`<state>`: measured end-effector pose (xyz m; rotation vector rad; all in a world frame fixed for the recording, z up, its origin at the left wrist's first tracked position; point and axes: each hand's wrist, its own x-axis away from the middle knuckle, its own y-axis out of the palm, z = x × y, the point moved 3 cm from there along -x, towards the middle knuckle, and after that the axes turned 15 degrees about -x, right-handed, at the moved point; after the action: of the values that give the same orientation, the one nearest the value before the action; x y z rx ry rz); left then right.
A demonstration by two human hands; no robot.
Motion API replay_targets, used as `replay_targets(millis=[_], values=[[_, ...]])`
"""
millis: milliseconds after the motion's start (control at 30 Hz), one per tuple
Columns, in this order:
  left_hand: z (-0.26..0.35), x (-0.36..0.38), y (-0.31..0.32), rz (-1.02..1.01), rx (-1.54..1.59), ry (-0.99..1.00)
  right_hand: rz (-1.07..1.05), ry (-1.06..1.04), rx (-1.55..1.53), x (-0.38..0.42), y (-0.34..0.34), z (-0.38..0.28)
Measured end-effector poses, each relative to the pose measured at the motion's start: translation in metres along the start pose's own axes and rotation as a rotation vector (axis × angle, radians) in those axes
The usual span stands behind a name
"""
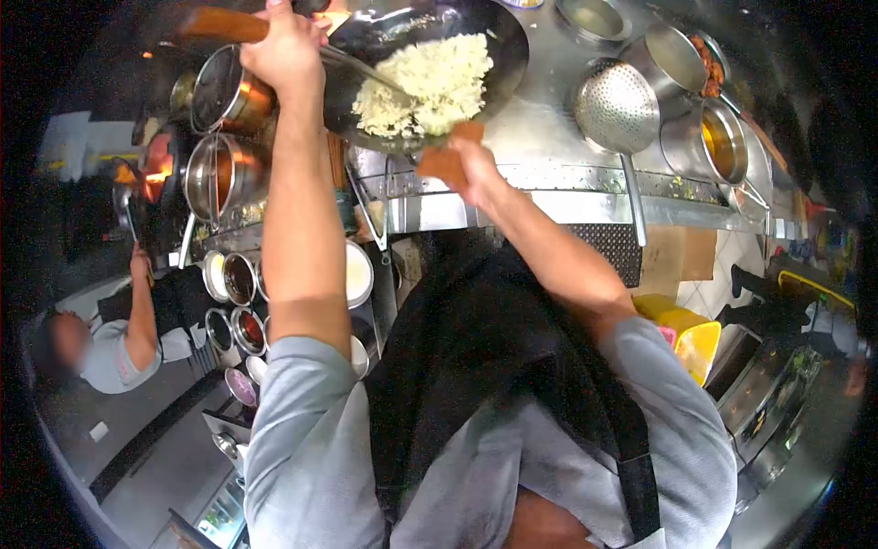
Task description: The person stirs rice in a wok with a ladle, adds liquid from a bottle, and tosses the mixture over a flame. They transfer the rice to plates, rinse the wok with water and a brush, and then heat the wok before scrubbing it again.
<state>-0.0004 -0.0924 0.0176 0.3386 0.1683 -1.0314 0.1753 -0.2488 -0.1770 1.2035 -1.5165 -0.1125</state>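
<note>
My left hand (pixel 285 55) is closed round a wok utensil with a thick wooden handle (pixel 219 25). Its metal shaft slants down into pale yellow fried rice (pixel 430 80), which hides whether the head is a ladle or a spatula. The rice lies in a large dark wok (pixel 508 46) on the steel range. At the wok's near rim, my right hand (pixel 477 166) grips a brown folded cloth (pixel 445 166) against or close to the edge; the exact contact is blurred.
Right of the wok are a perforated strainer (pixel 617 105), a steel pot (pixel 672 55) and a pot of yellow liquid (pixel 722 142). Two pots (pixel 219 178) stand left, near tongs (pixel 370 206) and several ingredient bowls (pixel 247 329). A co-worker (pixel 119 352) works at a flame further left.
</note>
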Motion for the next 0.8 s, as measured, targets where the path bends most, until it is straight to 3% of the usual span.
replay_targets(millis=[67, 133, 200, 267, 300, 333, 367, 433, 467, 500, 533, 567, 600, 667, 733, 800], values=[[0.019, -0.018, 0.01, -0.102, -0.035, -0.077, -0.087, 0.036, -0.041, 0.017, -0.031, 0.015], [0.064, -0.035, 0.02, -0.162, 0.071, 0.004, -0.147, 0.099, 0.092, 0.056, -0.06, 0.01], [0.123, -0.027, 0.036, -0.216, 0.01, 0.203, -0.04, -0.018, 0.181, 0.051, -0.075, 0.01], [0.147, -0.033, 0.046, -0.182, -0.044, 0.296, 0.032, -0.057, -0.079, 0.05, -0.024, -0.002], [0.149, -0.032, 0.052, -0.206, -0.011, 0.315, 0.073, 0.035, -0.072, 0.027, -0.009, -0.012], [0.151, -0.028, 0.061, -0.232, 0.027, 0.342, 0.017, 0.047, 0.094, 0.005, 0.002, -0.021], [0.153, -0.015, 0.069, -0.194, -0.031, 0.321, 0.092, 0.015, 0.134, -0.017, 0.01, -0.022], [0.134, 0.013, 0.084, -0.112, -0.126, 0.32, 0.12, 0.001, 0.109, -0.055, 0.008, -0.019], [0.103, 0.009, 0.09, 0.0, -0.184, 0.154, 0.14, 0.001, 0.097, -0.064, 0.006, -0.016], [0.043, -0.014, 0.086, -0.123, -0.173, 0.11, 0.074, -0.031, 0.07, -0.06, 0.011, -0.017], [-0.057, -0.04, 0.087, -0.147, -0.058, 0.087, 0.07, -0.022, 0.071, -0.062, 0.01, -0.013], [-0.061, -0.028, 0.077, -0.201, -0.104, -0.083, 0.069, -0.026, 0.018, -0.066, 0.008, -0.009], [-0.071, -0.052, 0.07, -0.27, 0.11, -0.132, 0.065, -0.042, -0.04, -0.071, 0.011, -0.012], [-0.029, -0.064, 0.061, -0.353, 0.049, -0.071, 0.037, -0.052, -0.06, -0.07, 0.008, -0.012], [0.025, -0.037, 0.06, -0.07, -0.209, -0.041, 0.045, -0.05, -0.1, -0.083, 0.003, -0.011], [-0.015, -0.024, 0.049, -0.01, -0.431, 0.158, 0.025, -0.063, -0.106, -0.092, -0.002, -0.013]])
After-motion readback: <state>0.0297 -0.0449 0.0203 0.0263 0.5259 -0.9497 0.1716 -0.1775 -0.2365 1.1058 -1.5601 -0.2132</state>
